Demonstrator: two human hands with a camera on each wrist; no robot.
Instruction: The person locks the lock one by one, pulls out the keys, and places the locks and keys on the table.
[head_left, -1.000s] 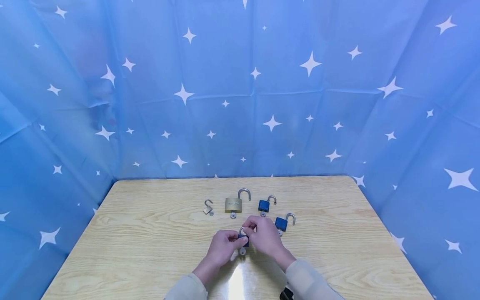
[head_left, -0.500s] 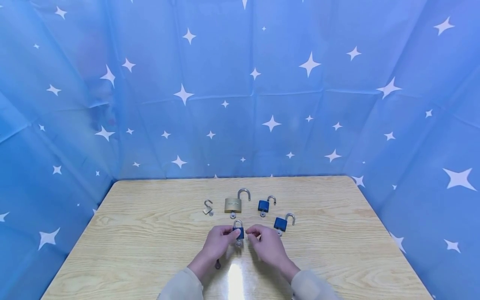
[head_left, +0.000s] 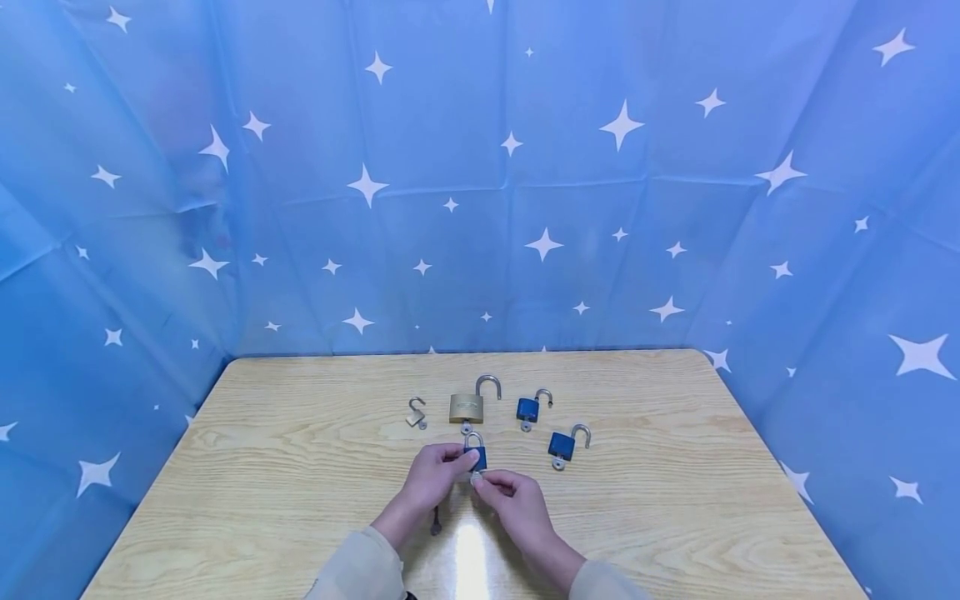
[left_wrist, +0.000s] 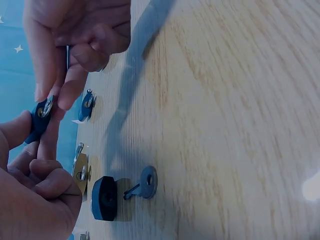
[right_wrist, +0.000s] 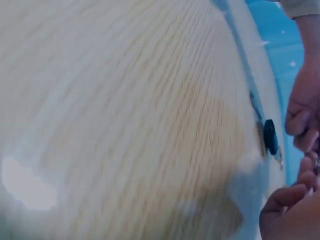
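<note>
A blue padlock (head_left: pixel 477 457) with its shackle upright, both legs meeting the body, is held between the thumb and fingers of my left hand (head_left: pixel 431 475). My right hand (head_left: pixel 517 504) pinches the key (head_left: pixel 476 477) at the padlock's lower end, with thumb and index finger. In the left wrist view the key (left_wrist: pixel 48 106) shows at the keyhole face, with the right hand's fingertips around it. Below the hands, a dark blue padlock (left_wrist: pixel 104 198) lies on the table beside a loose key (left_wrist: pixel 146 184); the left hand hides that padlock in the head view.
Behind the hands lie a small brass padlock (head_left: pixel 416 415), a large brass padlock (head_left: pixel 467 408) and two blue padlocks, one further back (head_left: pixel 527 409) and one nearer (head_left: pixel 561 447). Their shackles are swung out, keys beside them. A starry blue curtain (head_left: pixel 480 275) borders the wooden table (head_left: pixel 675 517).
My right hand has left the shackle and come down to the key. My left hand has carried the padlock slightly away from me and left, uncovering the loose key on the table.
</note>
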